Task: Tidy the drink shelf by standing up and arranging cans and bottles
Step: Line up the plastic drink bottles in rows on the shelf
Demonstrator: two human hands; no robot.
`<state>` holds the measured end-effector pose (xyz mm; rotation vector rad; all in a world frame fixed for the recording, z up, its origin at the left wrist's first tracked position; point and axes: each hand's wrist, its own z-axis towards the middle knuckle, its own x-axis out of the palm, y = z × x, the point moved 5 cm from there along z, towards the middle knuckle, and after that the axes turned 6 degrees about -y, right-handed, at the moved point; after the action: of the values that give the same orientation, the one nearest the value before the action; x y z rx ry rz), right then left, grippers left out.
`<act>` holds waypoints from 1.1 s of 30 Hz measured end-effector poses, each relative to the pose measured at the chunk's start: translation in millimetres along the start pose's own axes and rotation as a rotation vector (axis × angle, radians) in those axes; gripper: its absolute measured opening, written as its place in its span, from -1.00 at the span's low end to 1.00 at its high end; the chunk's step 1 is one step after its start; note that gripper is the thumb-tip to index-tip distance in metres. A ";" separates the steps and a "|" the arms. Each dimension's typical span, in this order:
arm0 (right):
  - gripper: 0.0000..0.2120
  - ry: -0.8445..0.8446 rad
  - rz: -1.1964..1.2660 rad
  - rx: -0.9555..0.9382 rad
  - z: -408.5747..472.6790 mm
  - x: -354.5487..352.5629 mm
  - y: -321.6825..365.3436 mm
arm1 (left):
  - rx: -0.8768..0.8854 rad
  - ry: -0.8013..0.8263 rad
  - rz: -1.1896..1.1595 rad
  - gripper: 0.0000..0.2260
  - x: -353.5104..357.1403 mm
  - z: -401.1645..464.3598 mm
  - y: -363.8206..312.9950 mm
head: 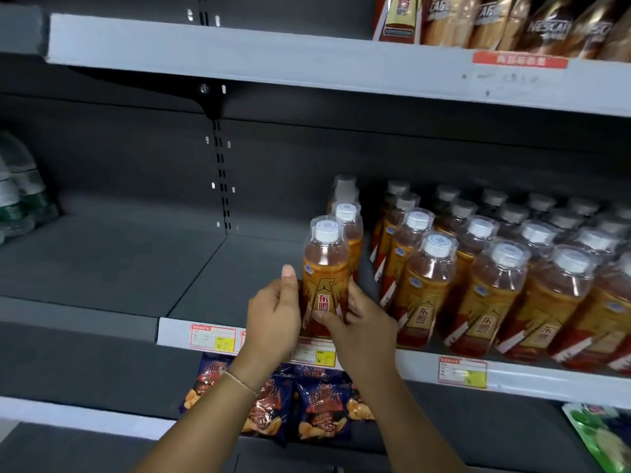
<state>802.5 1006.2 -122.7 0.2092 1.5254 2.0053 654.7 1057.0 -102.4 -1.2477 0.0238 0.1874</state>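
Front bottle [326, 278]: I have it upright at the front edge of the drink shelf [532, 378], heading a short file of the same bottles [348, 220] that runs toward the back, so the row faces out with its label forward
Left hand [273, 319]: I curl it round the bottle's left side, thumb raised beside the label, to keep the bottle from tipping
Right hand [358, 322]: my fingers wrap the lower right of the bottle, which I judge lets me twist it square to the edge
Stocked block [495, 278]: standing bottles in tidy rows just to the right, a gap apart from my file; I take it as the line to match
Left bay [102, 261]: bare dark shelf, pale bottles [17, 199] at its far end
Below: snack bags [307, 404] under the price tags [213, 337]
Next: I think settle and let go, carefully, since a nudge could topple the file behind
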 end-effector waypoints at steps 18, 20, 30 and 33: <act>-0.32 -0.055 -0.130 0.039 -1.2 -19.4 -14.4 | -0.008 -0.006 0.085 -0.67 22.7 11.8 16.5; -0.28 -0.064 -0.137 0.045 -2.9 -19.4 -17.4 | -0.079 -0.028 0.004 -0.79 25.4 27.5 19.3; -0.08 -0.101 -0.280 0.082 -2.5 -9.5 -17.3 | -0.331 0.291 -0.288 -0.58 92.3 105.5 33.7; -0.08 -0.107 -0.307 0.077 -3.1 -7.2 -16.5 | -0.358 0.324 -0.338 -0.58 100.7 122.4 38.3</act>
<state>812.9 1002.3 -137.2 0.1034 1.4699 1.6721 737.6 1197.1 -111.4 -1.6067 0.0599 -0.3181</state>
